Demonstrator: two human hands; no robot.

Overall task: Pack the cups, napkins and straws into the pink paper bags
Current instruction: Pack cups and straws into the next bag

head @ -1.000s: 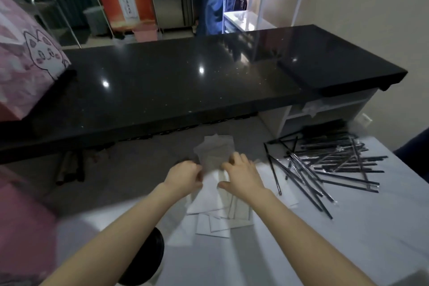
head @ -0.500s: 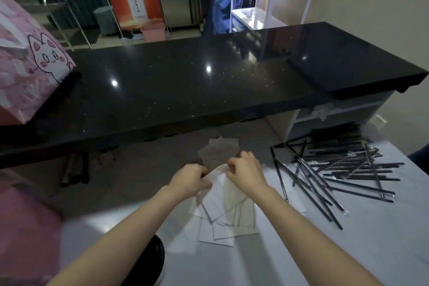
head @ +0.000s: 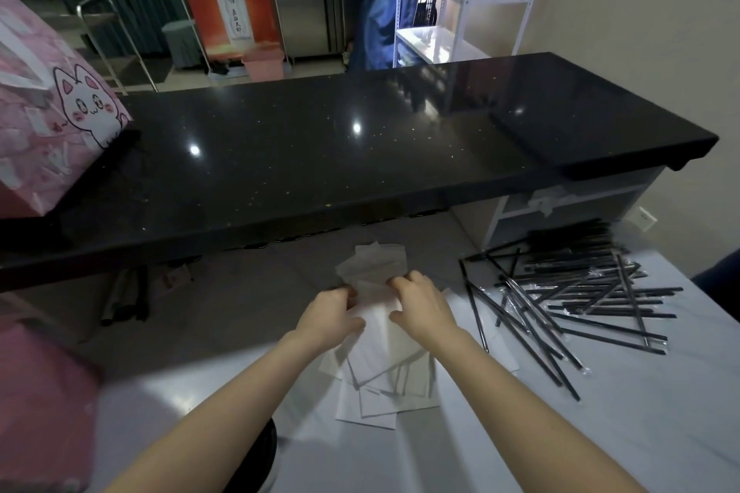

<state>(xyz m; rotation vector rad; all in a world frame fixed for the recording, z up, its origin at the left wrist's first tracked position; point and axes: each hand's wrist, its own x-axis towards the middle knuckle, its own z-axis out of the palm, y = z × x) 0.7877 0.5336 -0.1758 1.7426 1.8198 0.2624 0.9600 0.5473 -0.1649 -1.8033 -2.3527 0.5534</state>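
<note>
Gripping one thin white paper napkin [head: 374, 316] between them, the left hand [head: 330, 318] and right hand [head: 420, 310] have curled fingers above the napkin pile [head: 384, 384]; black wrapped straws [head: 576, 292] lie at three o'clock.

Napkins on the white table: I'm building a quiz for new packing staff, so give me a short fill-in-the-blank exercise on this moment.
1. Both hands, left hand and right hand, are on the pile of ____.
2. The black straws lie to the ____ of the napkins.
3. The pink bag on the black counter shows a cartoon ____.

Missing words: napkins; right; cat
</note>
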